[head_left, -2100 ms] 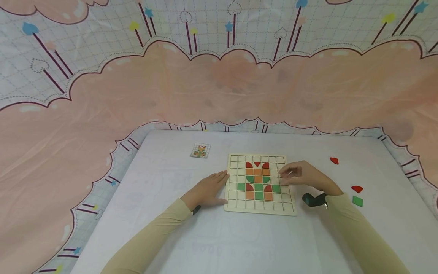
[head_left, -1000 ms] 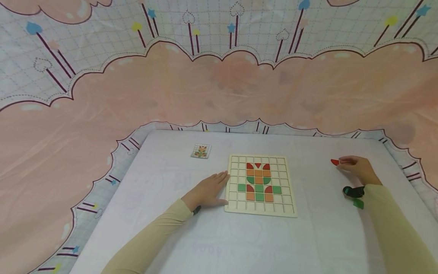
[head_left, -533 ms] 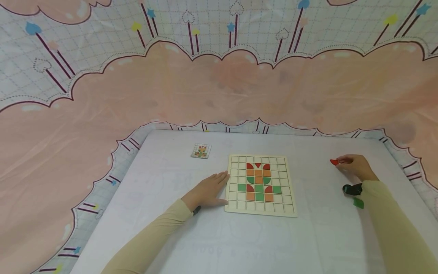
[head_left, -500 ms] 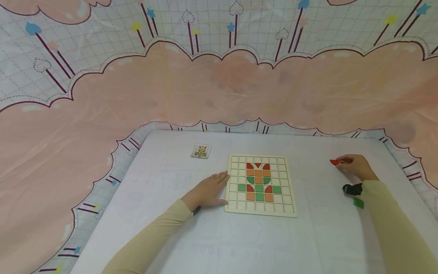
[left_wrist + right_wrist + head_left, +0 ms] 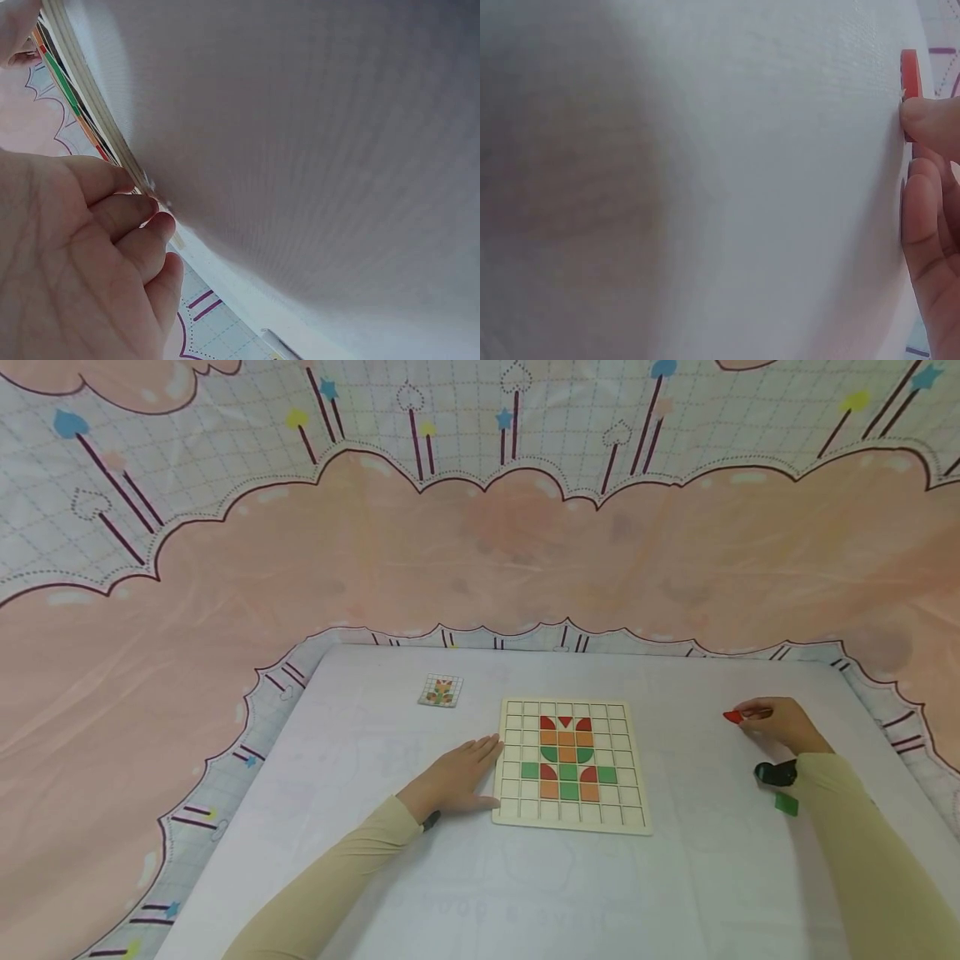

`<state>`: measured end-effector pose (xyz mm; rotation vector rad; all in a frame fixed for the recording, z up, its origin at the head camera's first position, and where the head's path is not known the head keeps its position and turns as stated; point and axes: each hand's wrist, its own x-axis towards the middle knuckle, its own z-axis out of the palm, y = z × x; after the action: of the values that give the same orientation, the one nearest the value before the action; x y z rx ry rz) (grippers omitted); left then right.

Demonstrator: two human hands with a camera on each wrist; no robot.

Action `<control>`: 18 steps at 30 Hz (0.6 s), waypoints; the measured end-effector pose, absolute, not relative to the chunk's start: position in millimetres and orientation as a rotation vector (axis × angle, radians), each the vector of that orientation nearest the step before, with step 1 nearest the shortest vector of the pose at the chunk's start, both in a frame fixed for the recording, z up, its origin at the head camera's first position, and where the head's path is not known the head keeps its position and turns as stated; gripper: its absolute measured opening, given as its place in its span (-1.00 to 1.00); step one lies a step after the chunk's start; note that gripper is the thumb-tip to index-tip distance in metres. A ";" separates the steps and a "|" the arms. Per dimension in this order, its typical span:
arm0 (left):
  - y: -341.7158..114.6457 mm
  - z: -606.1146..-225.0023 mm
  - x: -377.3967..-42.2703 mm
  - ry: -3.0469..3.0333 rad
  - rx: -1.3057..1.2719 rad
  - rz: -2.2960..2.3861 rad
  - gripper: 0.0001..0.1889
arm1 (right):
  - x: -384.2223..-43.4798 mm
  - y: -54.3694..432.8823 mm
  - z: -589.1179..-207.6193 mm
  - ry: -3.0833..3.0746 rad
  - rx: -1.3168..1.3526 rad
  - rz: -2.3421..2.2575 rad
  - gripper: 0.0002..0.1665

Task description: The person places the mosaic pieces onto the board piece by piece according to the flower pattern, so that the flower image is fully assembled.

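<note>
Low on the table's right side, my right hand (image 5: 783, 724) pinches a small red curved-edged tile (image 5: 732, 717) between thumb and fingers. In the right wrist view the thumb lies against this red tile (image 5: 910, 71), close to the tabletop. My left hand (image 5: 453, 777) lies with its fingers and thumb extended, touching the left edge of a cream gridded puzzle board (image 5: 517, 814). Red, orange and green tiles form a flower-like pattern on the board. From the left wrist, the fingertips of my left hand (image 5: 82, 247) meet the board's rim (image 5: 97, 101).
A green tile (image 5: 786, 804) lies near the right wrist's black camera (image 5: 775, 773). A small pattern card (image 5: 440, 691) with a similar design lies beyond the board's left corner. A white cloth covers the table (image 5: 360, 877); a patterned curtain (image 5: 480, 543) stands behind.
My right hand has left the board's right side, reached right and taken hold of the red tile. The other red tile is now hidden behind the right wrist. My left hand stays put.
</note>
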<state>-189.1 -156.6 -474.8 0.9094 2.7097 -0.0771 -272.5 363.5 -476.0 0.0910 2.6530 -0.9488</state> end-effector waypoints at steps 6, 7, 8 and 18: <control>-156.5 -473.8 -188.3 2.712 0.909 -0.068 -0.06 | -273.9 364.4 -478.4 2.676 0.092 -0.916 -0.32; -156.5 -473.6 -188.2 2.713 0.910 -0.064 -0.05 | -274.4 364.5 -479.0 2.691 0.082 -0.901 -0.30; -156.5 -473.5 -188.2 2.714 0.912 -0.060 -0.05 | -274.7 364.1 -479.5 2.709 0.072 -0.884 -0.29; -156.5 -473.5 -188.8 2.716 0.917 -0.066 -0.05 | -275.3 359.8 -476.9 2.740 -0.024 -0.770 -0.36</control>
<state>-188.8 -156.5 -473.5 0.9168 2.7158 -0.0659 -275.3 359.8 -476.9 -0.0238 2.7403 -0.7698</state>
